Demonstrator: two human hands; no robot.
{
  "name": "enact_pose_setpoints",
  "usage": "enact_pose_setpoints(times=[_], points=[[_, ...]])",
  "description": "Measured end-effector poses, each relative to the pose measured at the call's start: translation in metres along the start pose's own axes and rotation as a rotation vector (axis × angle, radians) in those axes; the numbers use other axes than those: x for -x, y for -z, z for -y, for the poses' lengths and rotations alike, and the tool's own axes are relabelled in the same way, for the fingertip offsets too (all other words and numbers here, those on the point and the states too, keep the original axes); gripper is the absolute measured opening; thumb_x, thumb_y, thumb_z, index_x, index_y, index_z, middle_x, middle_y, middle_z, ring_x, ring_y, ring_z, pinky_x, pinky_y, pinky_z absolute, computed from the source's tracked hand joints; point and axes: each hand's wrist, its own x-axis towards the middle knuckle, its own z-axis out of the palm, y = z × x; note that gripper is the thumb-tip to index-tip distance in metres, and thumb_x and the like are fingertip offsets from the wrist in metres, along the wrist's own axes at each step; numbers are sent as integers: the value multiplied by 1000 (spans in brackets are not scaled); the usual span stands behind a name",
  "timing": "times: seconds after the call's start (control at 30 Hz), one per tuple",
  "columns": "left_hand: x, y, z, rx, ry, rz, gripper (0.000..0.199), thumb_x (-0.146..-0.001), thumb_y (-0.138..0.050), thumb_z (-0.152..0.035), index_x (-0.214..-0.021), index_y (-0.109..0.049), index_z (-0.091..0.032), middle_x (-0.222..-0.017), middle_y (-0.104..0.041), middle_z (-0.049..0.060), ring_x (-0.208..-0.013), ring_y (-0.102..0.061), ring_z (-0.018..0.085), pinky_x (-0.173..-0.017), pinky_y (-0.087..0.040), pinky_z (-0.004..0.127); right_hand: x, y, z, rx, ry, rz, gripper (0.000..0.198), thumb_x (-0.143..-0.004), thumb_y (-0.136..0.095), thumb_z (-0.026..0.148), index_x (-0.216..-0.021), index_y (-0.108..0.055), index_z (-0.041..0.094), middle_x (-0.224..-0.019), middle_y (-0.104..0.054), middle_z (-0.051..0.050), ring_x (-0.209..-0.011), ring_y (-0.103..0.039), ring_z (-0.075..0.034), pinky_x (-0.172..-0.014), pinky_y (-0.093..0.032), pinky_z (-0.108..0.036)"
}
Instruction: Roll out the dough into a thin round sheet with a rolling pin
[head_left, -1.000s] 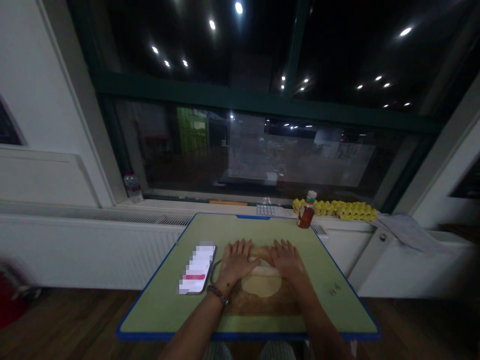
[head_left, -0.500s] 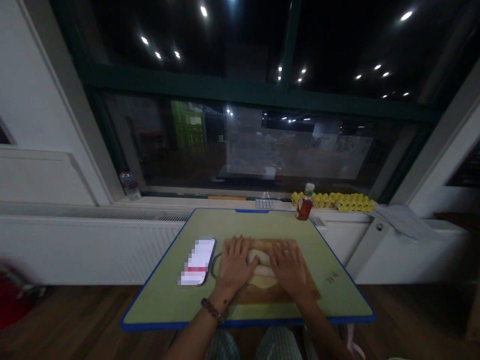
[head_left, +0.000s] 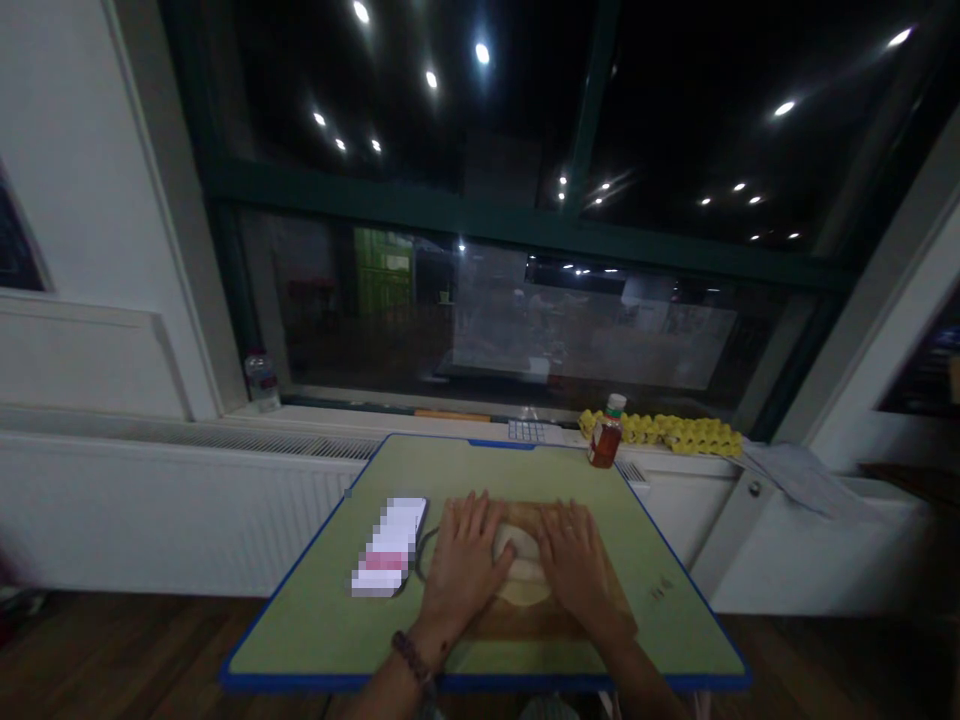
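A pale piece of dough lies on a wooden board, with a thicker rolled part at its far side and a thin flat flap toward me. My left hand rests palm down over the dough's left end, fingers stretched forward and thumb reaching in across the roll. Over the right end, my right hand lies flat too, fingers extended. What lies under both palms is hidden. Between the hands the middle of the dough shows.
The board sits on a green folding table with a blue rim. A lit phone lies left of the board. A bottle of red-brown liquid stands at the back right. Yellow egg trays and a clear bottle are on the windowsill.
The camera view has tilted up, so the table sits lower in the picture. Both hands stay flat over the dough, with little visible shift on the board.
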Motion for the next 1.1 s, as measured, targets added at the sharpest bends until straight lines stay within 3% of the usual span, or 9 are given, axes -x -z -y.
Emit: enact_pose_setpoints(times=[0.1,0.23,0.33,0.5,0.67,0.8,0.93,1.1], points=[[2,3,0,-2,-25,0,59,-93,-34,-54,-144,-40,-24,-152,-37,9,-144,-21,28,-117,-6,52,6,7,3,-33,-86,90,46,-97,-33,26,-140,-47,19,-144,-48,-9,-140,-29,-31,-115,-14,-52],[-27,7,-2,38,87,195,66,-91,-37,-55,-147,-35,-20,-154,-32,12,-144,-21,29,-116,-8,53,-16,12,-2,-57,-95,231,48,-95,-33,23,-141,-45,15,-146,-44,-13,-140,-28,-34,-112,-16,-54],[-47,5,-3,48,164,272,70,-91,-38,-53,-149,-29,-14,-156,-26,14,-145,-17,30,-117,-8,51,-38,8,-6,-72,-129,244,47,-96,-32,25,-139,-48,16,-151,-35,-13,-141,-26,-35,-111,-17,-56],[-41,0,-5,38,144,168,65,-93,-33,-50,-147,-34,-15,-154,-32,13,-144,-20,30,-116,-10,52,-49,5,-8,-84,-177,218,40,-97,-36,29,-130,-57,21,-152,-35,-10,-139,-30,-34,-110,-20,-56],[-4,9,-10,30,16,52,58,-93,-37,-50,-142,-43,-21,-147,-45,9,-140,-29,29,-116,-9,54,-17,16,-2,-69,-15,87,37,-96,-38,23,-126,-60,23,-151,-36,-9,-139,-30,-33,-111,-21,-58],[14,13,-8,84,-92,23,55,-95,-34,-51,-142,-43,-24,-148,-44,7,-139,-33,26,-117,-10,54,6,25,6,-74,-117,52,44,-97,-33,28,-137,-51,19,-143,-49,-10,-140,-31,-30,-115,-19,-53],[0,7,-4,106,-71,72,56,-95,-34,-49,-144,-39,-24,-150,-41,6,-140,-31,26,-116,-13,52,-3,24,4,-68,-97,119,44,-96,-36,26,-136,-52,22,-144,-47,-10,-140,-28,-32,-113,-19,-57],[-43,-1,-5,75,124,166,61,-93,-36,-44,-148,-32,-17,-154,-33,11,-143,-22,29,-116,-14,51,-42,17,-3,-52,-107,301,37,-96,-37,27,-124,-62,26,-148,-42,-9,-138,-31,-37,-107,-22,-63]])
